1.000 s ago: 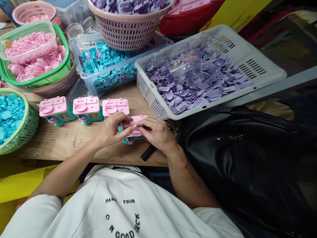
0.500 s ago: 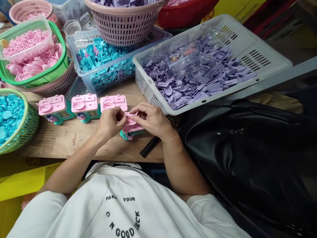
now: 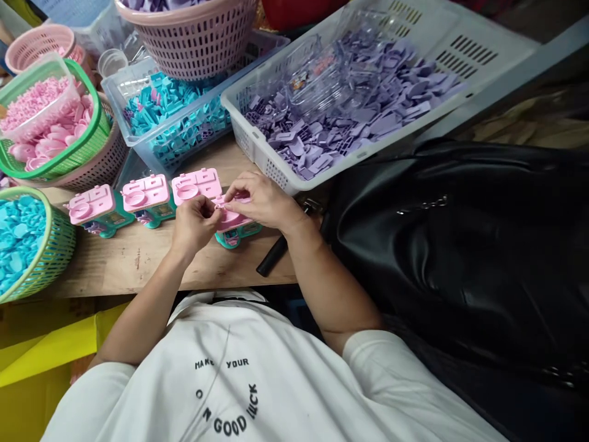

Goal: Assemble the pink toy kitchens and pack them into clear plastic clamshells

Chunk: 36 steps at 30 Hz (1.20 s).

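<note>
1. Left hand [image 3: 196, 224]: fingers curled inward, thumb and fingertips close together at the left end of the fourth toy [image 3: 232, 232]. Whether a small part is pinched there cannot be told.
2. Right hand [image 3: 262, 199]: bent over the same toy, fingers spread a little, thumb and fingertips at its top; what they clasp, if anything, is hidden.
3. Leftmost toy [image 3: 94, 205], second toy [image 3: 147, 196] and third toy [image 3: 197, 184] stand upright in a slanting row, each with a pink top, a round basin and a turquoise body.
4. Between the hands, the fourth toy stands nearer the front edge of the desk [image 3: 115, 264] than the third. Its pink top, partly covered by fingers, shows a rounded basin; pink bits sit on its turquoise front.
5. At the desk's left, a yellow-green basket [image 3: 59, 261] of blue pieces takes up the side. Bare wood runs from it along the front edge to the left forearm.
6. Rightward, room is tight: a black handle [image 3: 272, 256] lies by the front edge, a white crate's [image 3: 294, 180] corner sits just behind the right hand, and a black bag [image 3: 442, 245] fills the right.
</note>
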Tool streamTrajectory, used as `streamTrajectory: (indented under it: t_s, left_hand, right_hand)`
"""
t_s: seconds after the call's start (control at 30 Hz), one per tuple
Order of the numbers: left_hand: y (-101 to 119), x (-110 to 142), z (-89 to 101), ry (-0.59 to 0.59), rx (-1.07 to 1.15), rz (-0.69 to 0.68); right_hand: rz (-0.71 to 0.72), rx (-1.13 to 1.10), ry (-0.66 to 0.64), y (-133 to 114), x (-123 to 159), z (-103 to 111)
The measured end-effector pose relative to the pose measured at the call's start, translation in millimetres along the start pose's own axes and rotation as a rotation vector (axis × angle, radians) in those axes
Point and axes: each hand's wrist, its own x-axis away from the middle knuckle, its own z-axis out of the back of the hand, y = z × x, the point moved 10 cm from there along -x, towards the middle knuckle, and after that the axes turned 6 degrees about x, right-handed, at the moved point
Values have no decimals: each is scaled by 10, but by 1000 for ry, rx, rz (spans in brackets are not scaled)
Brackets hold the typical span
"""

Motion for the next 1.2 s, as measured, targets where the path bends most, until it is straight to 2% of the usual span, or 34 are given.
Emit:
streamTrajectory:
  t_s: [0.27, 0.33, 0.5, 0.63, 0.73, 0.97, 1.07, 1.2]
  left_hand:
    - [-12, -32, -14, -11, 168, 36]
    - [2, -21, 6, 16, 143, -9]
    - [114, 80, 139, 156, -33, -221]
    - [175, 131, 120, 146, -145, -262]
    - [203, 133, 103, 136, -181, -238]
    - [59, 41, 62, 50, -103, -13]
    - [64, 2, 46, 22, -146, -1]
    - [61, 0, -3, 14, -178, -23]
  right_hand:
    - [-62, 27, -69, 18, -63, -37]
    - [-76, 24, -65, 23, -52, -24]
    - [-38, -1, -25, -18, 12, 23]
    - [-24, -1, 20, -19, 59, 23]
    - [-43, -12, 43, -1, 78, 5]
    - [-104, 26, -20, -18, 76, -36]
    - [-109, 41, -19, -6, 72, -50]
    - [-64, 17, 67, 33, 126, -80]
